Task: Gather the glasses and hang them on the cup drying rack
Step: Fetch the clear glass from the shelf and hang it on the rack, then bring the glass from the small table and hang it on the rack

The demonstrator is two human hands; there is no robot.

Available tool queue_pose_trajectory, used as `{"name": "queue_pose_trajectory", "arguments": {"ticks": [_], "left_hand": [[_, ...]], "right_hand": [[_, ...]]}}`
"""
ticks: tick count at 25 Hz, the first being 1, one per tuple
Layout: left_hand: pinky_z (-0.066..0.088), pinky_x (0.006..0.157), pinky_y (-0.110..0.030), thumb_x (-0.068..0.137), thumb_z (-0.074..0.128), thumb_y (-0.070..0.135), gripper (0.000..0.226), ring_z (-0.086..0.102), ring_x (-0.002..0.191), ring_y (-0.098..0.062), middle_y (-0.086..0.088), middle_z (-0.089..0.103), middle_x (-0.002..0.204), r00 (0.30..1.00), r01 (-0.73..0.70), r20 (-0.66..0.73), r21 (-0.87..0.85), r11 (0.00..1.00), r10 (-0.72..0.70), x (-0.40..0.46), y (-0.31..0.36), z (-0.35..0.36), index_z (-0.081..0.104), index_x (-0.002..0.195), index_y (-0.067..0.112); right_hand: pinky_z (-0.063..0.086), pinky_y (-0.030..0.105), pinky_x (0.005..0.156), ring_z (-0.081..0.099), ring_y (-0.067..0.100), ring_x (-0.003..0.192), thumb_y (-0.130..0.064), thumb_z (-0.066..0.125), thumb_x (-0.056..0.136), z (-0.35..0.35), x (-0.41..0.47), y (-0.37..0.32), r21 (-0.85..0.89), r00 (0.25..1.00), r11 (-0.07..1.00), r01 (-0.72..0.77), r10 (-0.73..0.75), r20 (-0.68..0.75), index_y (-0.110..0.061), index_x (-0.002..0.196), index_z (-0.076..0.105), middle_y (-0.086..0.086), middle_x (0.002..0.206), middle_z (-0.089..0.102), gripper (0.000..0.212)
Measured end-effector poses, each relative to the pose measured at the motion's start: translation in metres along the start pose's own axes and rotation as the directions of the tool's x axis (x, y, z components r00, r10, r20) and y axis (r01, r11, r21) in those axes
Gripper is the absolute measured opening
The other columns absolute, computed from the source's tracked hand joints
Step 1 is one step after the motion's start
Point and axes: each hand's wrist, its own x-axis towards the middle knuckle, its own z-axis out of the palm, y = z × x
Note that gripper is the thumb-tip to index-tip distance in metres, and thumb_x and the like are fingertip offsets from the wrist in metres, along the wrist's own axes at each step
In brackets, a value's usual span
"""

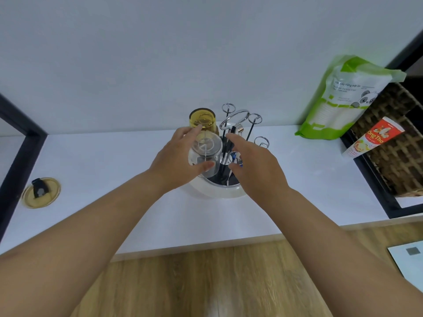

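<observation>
The cup drying rack (215, 191) has a round white base and chrome prongs with ring tips, and it stands on the white counter. An amber glass (202, 120) hangs upside down on a far-left prong. My left hand (176, 161) grips a clear glass (206, 149), held upside down over a prong on the rack's left side. My right hand (254, 163) hovers over the rack's right side with fingers apart and nothing in it. Three ring-tipped prongs (254, 118) stand bare at the back and right.
An amber lid with a black tab (41, 192) lies at the counter's left. A green and white bag (343, 97) leans on the wall at right, beside a wicker basket (398, 156) holding a red and white tube (373, 138). Wooden floor lies below the counter edge.
</observation>
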Motion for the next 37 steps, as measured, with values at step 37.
{"name": "queue_pose_trajectory", "arguments": {"ticks": [37], "left_hand": [[0.047,0.103,-0.029,0.106,0.049,0.045,0.030,0.062,0.117,-0.002,0.020,0.070,0.118,0.838,-0.387,-0.453,-0.104,0.916,0.303,-0.176,0.496,-0.495,0.070,0.121,0.031]], "right_hand": [[0.048,0.022,0.085,0.067,0.008,0.108,-0.045,0.070,0.096,-0.579,-0.166,-0.239,0.305,0.798,0.853,0.423,-0.191,-0.572,-0.039,0.143,0.058,-0.015,0.116,0.069,0.049]]}}
